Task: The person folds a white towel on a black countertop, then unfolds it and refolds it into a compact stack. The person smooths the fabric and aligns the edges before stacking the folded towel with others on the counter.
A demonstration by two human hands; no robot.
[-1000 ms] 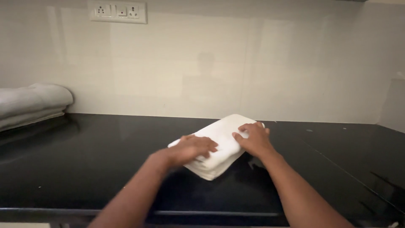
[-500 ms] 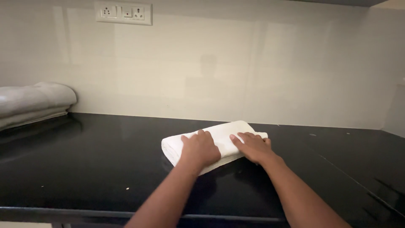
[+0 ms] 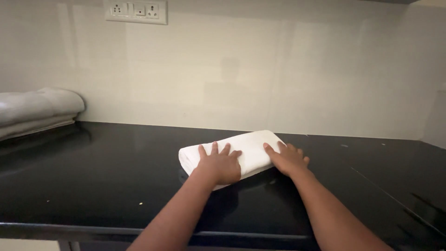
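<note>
A folded white towel [image 3: 241, 148] lies on the black glossy countertop [image 3: 107, 181], its long side running left to right and slightly tilted. My left hand [image 3: 219, 163] rests flat on the towel's near left part, fingers spread. My right hand [image 3: 288, 159] lies flat against the towel's right end, fingers spread and touching the cloth and the counter. Neither hand grips the towel.
A stack of folded grey-white towels [image 3: 35, 111] sits at the far left against the wall. A white socket panel [image 3: 136, 11] is on the pale wall above. The counter's front edge [image 3: 93, 228] runs along the bottom.
The towel has turned from a diagonal lie to nearly parallel with the wall. Both hands shifted with it, the left toward its near left part, the right to its right end.
</note>
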